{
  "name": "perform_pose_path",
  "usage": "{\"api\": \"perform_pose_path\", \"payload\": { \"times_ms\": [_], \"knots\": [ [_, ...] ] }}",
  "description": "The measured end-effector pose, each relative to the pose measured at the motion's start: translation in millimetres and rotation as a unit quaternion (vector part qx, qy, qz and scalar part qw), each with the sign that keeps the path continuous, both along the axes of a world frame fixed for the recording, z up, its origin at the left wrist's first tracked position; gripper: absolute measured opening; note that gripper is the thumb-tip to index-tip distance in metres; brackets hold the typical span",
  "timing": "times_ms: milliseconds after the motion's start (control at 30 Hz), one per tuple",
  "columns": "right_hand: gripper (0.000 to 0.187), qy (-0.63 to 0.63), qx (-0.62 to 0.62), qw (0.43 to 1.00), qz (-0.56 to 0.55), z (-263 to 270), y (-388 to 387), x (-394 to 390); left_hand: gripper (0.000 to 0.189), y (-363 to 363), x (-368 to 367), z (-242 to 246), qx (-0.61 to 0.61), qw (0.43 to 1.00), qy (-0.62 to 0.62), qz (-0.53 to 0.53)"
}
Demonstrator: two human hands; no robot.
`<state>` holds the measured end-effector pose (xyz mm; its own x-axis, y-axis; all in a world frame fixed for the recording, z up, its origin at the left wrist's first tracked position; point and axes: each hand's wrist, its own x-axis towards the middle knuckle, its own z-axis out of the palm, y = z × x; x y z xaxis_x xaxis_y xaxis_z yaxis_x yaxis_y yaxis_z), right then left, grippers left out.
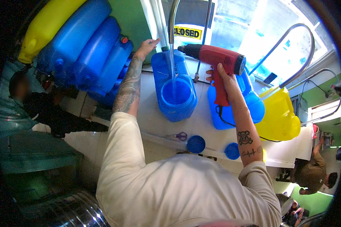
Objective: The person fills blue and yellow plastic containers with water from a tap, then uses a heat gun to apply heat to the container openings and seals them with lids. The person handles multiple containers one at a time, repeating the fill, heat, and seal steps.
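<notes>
My right hand [222, 74] is closed around the handle of a red heat gun [220, 58], whose dark nozzle points left towards a metal spout pipe [172, 27]. Water runs from that pipe into the wide mouth of a blue plastic jug [174, 112] on the counter. Beyond the jug's far left corner, my left hand [147, 48] is raised with fingers extended, close to a clear tube and the jug's small dark cap [165, 49]. Whether its fingertips touch anything cannot be told. Behind my right forearm stands another blue jug [218, 117].
A yellow jug [281, 113] stands at right. Blue lids [196, 144] and purple-handled scissors [182, 136] lie along the counter's near edge. Large blue containers [99, 54] are stacked at left. One person [59, 110] is at left; other people [311, 173] are at far right.
</notes>
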<state>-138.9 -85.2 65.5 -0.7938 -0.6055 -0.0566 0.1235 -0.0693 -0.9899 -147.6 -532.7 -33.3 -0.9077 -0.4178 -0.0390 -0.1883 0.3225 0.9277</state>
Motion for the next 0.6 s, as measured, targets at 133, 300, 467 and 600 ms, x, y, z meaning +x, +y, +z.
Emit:
{"api": "perform_pose_path", "payload": {
  "times_ms": [133, 300, 467, 600],
  "knots": [
    [0.057, 0.01, -0.001, 1.0, 0.015, -1, -1, 1, 0.076, -10, 0, -13, -0.191, 0.979, -0.016, -0.071],
    [0.057, 0.004, 0.002, 1.0, 0.002, -3, 5, 6, 0.054, -17, 6, 3, -0.253, 0.958, -0.073, 0.113],
    [0.056, 0.002, 0.054, 0.998, 0.014, -11, 16, 11, 0.077, 21, -13, 29, -0.093, 0.993, -0.034, -0.058],
    [0.038, 0.015, 0.047, 0.999, -0.006, -21, 43, 30, 0.076, 37, -29, 29, -0.294, 0.943, -0.155, 0.031]
  ]
}}
